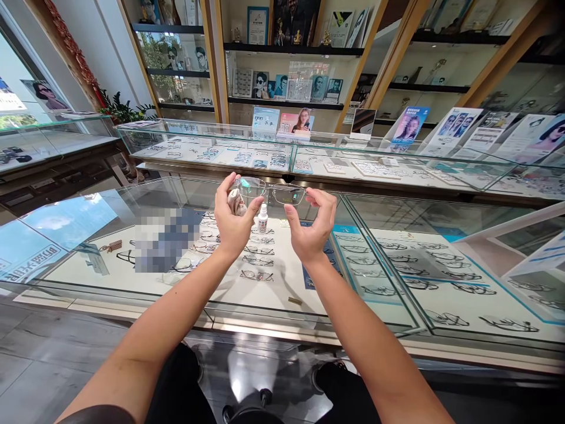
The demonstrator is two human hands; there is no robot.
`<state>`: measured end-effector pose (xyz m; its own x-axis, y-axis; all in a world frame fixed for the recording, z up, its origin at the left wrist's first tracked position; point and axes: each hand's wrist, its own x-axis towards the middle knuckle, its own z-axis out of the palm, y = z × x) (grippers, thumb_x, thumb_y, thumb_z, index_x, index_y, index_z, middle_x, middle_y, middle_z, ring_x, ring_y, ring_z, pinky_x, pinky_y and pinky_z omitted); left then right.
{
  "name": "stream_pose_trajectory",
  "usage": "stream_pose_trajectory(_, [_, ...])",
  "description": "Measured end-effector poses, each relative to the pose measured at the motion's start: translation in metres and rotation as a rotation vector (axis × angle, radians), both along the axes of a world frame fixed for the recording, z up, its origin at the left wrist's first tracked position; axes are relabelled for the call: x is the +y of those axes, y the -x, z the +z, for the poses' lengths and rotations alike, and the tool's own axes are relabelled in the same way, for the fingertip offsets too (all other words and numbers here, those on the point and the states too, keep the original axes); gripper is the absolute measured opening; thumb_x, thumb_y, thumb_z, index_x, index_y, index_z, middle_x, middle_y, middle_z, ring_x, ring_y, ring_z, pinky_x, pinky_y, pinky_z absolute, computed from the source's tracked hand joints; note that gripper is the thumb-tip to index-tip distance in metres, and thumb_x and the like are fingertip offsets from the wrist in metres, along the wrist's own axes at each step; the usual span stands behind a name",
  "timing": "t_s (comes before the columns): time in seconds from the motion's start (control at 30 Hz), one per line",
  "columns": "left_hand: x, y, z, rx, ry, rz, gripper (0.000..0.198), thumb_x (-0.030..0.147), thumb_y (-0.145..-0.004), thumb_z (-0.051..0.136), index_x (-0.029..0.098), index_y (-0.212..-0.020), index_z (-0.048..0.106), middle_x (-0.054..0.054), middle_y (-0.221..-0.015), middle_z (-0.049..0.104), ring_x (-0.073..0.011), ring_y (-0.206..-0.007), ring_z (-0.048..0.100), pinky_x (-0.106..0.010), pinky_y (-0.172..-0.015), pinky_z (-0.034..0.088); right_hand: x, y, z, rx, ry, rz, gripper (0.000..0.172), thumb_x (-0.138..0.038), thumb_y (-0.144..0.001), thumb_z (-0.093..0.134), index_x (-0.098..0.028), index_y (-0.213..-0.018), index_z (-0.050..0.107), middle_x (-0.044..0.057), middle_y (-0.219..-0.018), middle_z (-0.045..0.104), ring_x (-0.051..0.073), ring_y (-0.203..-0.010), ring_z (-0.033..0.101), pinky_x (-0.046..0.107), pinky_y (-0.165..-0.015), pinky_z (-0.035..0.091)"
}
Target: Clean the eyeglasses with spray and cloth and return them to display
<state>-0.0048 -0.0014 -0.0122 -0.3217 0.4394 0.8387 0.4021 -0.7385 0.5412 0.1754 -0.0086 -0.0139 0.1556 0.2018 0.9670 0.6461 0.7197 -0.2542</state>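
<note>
A pair of thin-rimmed eyeglasses (289, 195) is held up over the glass counter, its lenses toward me. My left hand (237, 218) is closed around the left side of the frame. A crumpled pale cloth (237, 202) is also tucked in that hand. My right hand (312, 224) pinches the right edge of the frame between its fingers, the thumb raised beside the lens. Just behind and below the glasses, a small white spray bottle (263, 218) stands upright on the counter top.
Rows of spectacles (256, 275) lie inside the glass display counter (273, 306) before me. A second glass case (212, 132) runs behind it, with upright cards (408, 125) on top. Shelves (291, 49) with framed pictures line the back wall. A blue sheet (57, 227) lies at left.
</note>
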Motion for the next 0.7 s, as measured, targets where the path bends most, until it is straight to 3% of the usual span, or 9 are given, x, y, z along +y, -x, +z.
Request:
stream_pose_trajectory(0.17, [0.0011,0.0013,-0.0003,-0.009,-0.019,0.015,0.072,0.062,-0.092,0.082,0.025,-0.149,0.057,-0.014,-0.148,0.064,-0.0283,-0.141,0.062,-0.045,-0.122,0.049,-0.0007,0.0003,0.0007,-0.011,0.035,-0.043,0.045,-0.058,-0.107,0.065,-0.026,-0.138,0.058,0.012,-0.126,0.066,0.030,-0.115,0.066,0.053,-0.095,0.059])
stream_pose_trajectory(0.47, [0.0050,0.0066,-0.0007,0.080,-0.158,0.201,0.076,0.072,-0.088,0.081,0.025,-0.144,0.060,-0.014,-0.140,0.065,-0.0282,-0.131,0.065,-0.046,-0.110,0.055,-0.0002,0.0002,-0.0006,-0.037,0.137,0.006,0.049,-0.054,-0.108,0.064,-0.024,-0.147,0.058,0.014,-0.137,0.069,0.030,-0.123,0.066,0.053,-0.103,0.057])
stream_pose_trajectory(0.7, [0.0049,0.0054,-0.0018,0.078,-0.172,0.202,0.076,0.074,-0.088,0.080,0.025,-0.142,0.060,-0.013,-0.138,0.062,-0.0273,-0.128,0.064,-0.045,-0.110,0.055,0.0001,0.0010,-0.0010,-0.029,0.134,-0.012,0.048,-0.055,-0.109,0.062,-0.024,-0.145,0.059,0.014,-0.136,0.069,0.031,-0.121,0.066,0.053,-0.101,0.057])
